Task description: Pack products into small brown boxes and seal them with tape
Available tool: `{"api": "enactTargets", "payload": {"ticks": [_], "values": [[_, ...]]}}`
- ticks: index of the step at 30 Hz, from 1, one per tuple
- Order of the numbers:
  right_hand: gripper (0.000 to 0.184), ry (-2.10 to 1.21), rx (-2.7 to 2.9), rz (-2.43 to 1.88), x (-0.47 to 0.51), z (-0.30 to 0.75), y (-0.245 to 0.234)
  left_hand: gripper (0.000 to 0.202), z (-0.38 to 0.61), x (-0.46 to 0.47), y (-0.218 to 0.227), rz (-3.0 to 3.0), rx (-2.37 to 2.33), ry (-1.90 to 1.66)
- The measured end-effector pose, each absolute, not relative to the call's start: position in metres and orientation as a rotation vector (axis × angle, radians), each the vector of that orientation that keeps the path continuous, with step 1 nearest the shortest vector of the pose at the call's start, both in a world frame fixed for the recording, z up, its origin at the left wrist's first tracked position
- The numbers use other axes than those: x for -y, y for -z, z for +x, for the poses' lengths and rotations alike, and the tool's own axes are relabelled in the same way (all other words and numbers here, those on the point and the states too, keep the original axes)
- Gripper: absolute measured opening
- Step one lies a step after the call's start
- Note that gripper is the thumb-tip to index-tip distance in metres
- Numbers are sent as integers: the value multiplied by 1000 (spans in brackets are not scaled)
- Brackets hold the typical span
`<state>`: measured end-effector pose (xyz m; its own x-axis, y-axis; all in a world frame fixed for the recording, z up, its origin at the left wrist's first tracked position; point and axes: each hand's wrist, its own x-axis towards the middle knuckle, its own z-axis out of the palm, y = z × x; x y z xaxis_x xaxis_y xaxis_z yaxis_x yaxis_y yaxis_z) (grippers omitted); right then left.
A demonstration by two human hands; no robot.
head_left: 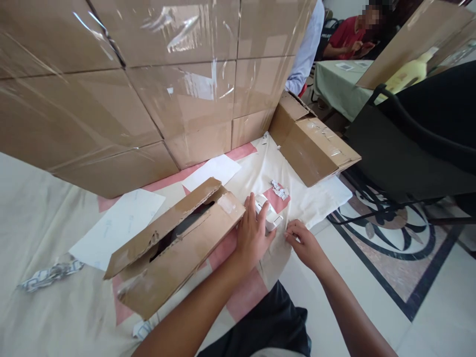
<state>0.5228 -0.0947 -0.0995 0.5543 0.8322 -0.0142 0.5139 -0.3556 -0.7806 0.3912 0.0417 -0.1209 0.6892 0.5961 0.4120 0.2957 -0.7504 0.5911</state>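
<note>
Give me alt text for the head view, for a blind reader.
A person's outstretched left hand touches a small white object on a cream-and-pink cloth, while the curled right hand is close by. To their left lies a long brown cardboard box, open along its top; behind stands a stack of shiny, tape-wrapped brown cardboard boxes.

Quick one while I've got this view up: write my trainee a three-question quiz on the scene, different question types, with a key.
1. Whose fingers are over the white object?
A) right hand's
B) left hand's
C) neither's

2. True or false: the slit carton lies to the right of both hands.

3. Fill in: the crumpled scrap beyond the white object lies partly over a ____ patch on the cloth.

Key:
1. B
2. False; the slit carton lies to their left.
3. pink
</note>
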Motion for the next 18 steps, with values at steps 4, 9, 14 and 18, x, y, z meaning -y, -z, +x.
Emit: {"api": "enactTargets", "payload": {"ticks": [4, 9, 14, 18], "values": [[37, -518, 958, -1961, 110, 520, 93, 82, 389, -42, 121, 2400, -630, -839], [31, -424, 1017, -1904, 120, 504, 72, 50, 374, -40, 97, 2126, -438, -901], [21, -390, 1167, -1775, 114, 480, 49, 40, 355, -35, 56, 1872, -413, -774], [14, -423, 1274, -1647, 108, 463, 37, 54, 341, -31, 45, 1391, -440, -419]]}}
